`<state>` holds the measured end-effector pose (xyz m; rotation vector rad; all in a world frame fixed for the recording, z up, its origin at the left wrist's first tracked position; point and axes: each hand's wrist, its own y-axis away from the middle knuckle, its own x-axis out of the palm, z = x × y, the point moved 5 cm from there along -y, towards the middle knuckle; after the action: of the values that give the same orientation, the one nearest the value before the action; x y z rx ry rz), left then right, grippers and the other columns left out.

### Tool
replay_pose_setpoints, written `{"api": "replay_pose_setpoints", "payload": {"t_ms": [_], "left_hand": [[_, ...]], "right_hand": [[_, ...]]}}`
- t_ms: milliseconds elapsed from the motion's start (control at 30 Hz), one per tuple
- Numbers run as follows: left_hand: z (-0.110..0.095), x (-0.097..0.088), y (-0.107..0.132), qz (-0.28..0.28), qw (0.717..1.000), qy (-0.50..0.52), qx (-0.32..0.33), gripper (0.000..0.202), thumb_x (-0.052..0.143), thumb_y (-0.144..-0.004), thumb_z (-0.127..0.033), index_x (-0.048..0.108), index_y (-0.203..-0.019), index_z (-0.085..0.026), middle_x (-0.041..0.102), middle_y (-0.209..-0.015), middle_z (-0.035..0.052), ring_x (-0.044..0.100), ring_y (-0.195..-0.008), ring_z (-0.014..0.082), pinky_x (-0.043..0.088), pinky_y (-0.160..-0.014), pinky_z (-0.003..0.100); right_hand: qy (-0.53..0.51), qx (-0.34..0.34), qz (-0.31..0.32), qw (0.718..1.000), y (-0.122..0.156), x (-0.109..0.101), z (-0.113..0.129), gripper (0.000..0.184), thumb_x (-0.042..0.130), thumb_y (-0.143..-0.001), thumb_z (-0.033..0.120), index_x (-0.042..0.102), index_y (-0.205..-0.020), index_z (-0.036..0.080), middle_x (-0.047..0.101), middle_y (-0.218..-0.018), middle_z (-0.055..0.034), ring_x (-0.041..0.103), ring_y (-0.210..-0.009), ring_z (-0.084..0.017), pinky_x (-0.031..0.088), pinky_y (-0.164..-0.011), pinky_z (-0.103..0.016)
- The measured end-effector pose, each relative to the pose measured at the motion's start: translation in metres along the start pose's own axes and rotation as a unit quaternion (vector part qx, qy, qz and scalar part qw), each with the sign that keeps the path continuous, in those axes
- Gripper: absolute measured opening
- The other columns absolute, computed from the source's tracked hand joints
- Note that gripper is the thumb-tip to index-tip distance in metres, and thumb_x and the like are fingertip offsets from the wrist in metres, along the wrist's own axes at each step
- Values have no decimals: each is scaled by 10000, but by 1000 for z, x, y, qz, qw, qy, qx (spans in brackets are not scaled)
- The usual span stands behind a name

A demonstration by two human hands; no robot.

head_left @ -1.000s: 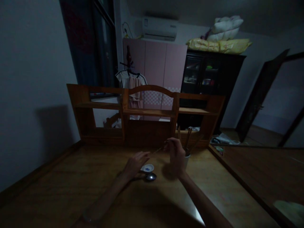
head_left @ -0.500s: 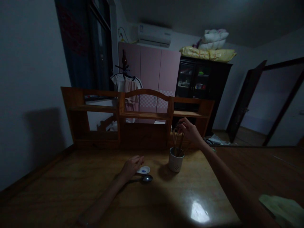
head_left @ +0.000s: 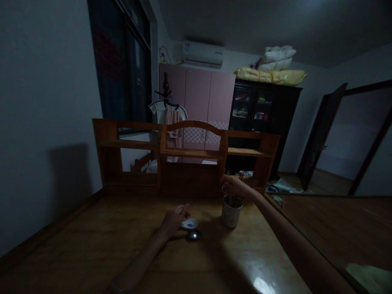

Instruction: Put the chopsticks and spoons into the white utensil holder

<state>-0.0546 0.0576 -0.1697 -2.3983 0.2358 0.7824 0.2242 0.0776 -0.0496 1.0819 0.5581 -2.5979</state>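
My right hand (head_left: 233, 187) hovers just over a small white cup (head_left: 231, 215) that holds several chopsticks (head_left: 235, 199); its fingers curl down around their tops. My left hand (head_left: 174, 218) rests on the wooden table (head_left: 107, 245) with loosely bent fingers, touching the handle side of a white ceramic spoon with a blue mark (head_left: 190, 223). A metal spoon (head_left: 194, 235) lies right in front of the ceramic one, near the left hand.
A low wooden shelf unit (head_left: 190, 153) stands along the table's far edge. A second dark table (head_left: 337, 224) adjoins on the right, with a pale green cloth (head_left: 370, 275) at the bottom right corner. The room is dim.
My right hand has dropped from the raised chopstick tops to just above the cup. Before that it carried a chopstick over from the table's middle. The left hand stayed by the spoons.
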Motion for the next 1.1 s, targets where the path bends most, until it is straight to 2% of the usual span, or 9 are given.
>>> {"api": "replay_pose_setpoints", "payload": {"t_ms": [100, 267, 433, 567, 733, 833, 933, 1000, 1100], "left_hand": [[-2, -2, 2, -6, 1000, 24, -17, 563, 258, -980, -481, 668, -740, -180, 675, -745, 43, 632, -731, 192, 460, -751, 291], [-3, -3, 2, -10, 1000, 21, -16, 568, 255, -981, -473, 660, -705, -184, 657, -702, 33, 621, -702, 188, 442, -737, 285], [-1, -4, 2, -24, 999, 9, -28, 602, 226, -982, -479, 632, -648, -188, 630, -651, 35, 595, -632, 179, 433, -659, 269], [-1, -3, 1, -18, 1000, 5, -25, 598, 228, -979, -496, 628, -662, -185, 630, -665, 41, 598, -641, 184, 440, -670, 271], [0, -3, 1, -23, 999, 4, -28, 589, 232, -983, -477, 625, -657, -183, 623, -653, 34, 591, -635, 176, 429, -664, 263], [2, -1, 0, -19, 1000, -13, -8, 554, 240, -993, -434, 612, -666, -187, 611, -666, 26, 590, -652, 164, 425, -675, 256], [2, 1, -3, -25, 996, -77, 39, 456, 300, -988, -388, 599, -707, -188, 600, -737, 35, 582, -729, 170, 426, -710, 261], [2, 3, -3, -36, 990, -120, 70, 336, 363, -970, -332, 586, -764, -188, 594, -810, 44, 571, -800, 179, 426, -740, 270], [0, 9, -2, -31, 981, -163, 100, 134, 445, -911, -214, 553, -836, -190, 573, -883, 52, 548, -861, 192, 424, -774, 295]], "right_hand": [[5, 12, 13, 1000, -7, 5, -15, 178, 414, -822, 107, 500, -957, 185, 600, -661, 15, 625, -558, -124, 462, -472, -174], [30, 30, 16, 999, -15, 6, -30, 217, 403, -807, 86, 515, -968, 179, 586, -581, 26, 561, -461, -110, 380, -396, -150], [72, 27, 12, 997, -19, 4, -27, 210, 401, -808, 76, 560, -916, 161, 601, -577, 9, 528, -447, -105, 364, -405, -160], [117, 21, -8, 993, -20, 2, -24, 240, 424, -806, 59, 617, -913, 153, 615, -609, -8, 570, -533, -119, 391, -469, -171], [163, 22, -26, 986, -15, 3, -19, 348, 428, -790, 32, 643, -1038, 147, 651, -699, -28, 597, -592, -121, 402, -510, -172], [187, 22, -38, 981, -10, 0, -8, 387, 428, -787, 26, 625, -1104, 130, 652, -706, -33, 589, -574, -120, 394, -498, -172], [217, 11, -56, 975, -6, -7, 12, 377, 471, -756, 14, 642, -1077, 117, 661, -742, -53, 601, -630, -143, 413, -547, -194], [235, 0, -83, 968, -3, -11, 32, 379, 479, -761, 7, 632, -1093, 108, 666, -874, -95, 617, -761, -174, 438, -643, -220], [261, -54, -172, 948, 6, -7, 72, 354, 415, -871, 55, 571, -1179, 133, 606, -1093, -132, 599, -940, -190, 438, -777, -254]]}}
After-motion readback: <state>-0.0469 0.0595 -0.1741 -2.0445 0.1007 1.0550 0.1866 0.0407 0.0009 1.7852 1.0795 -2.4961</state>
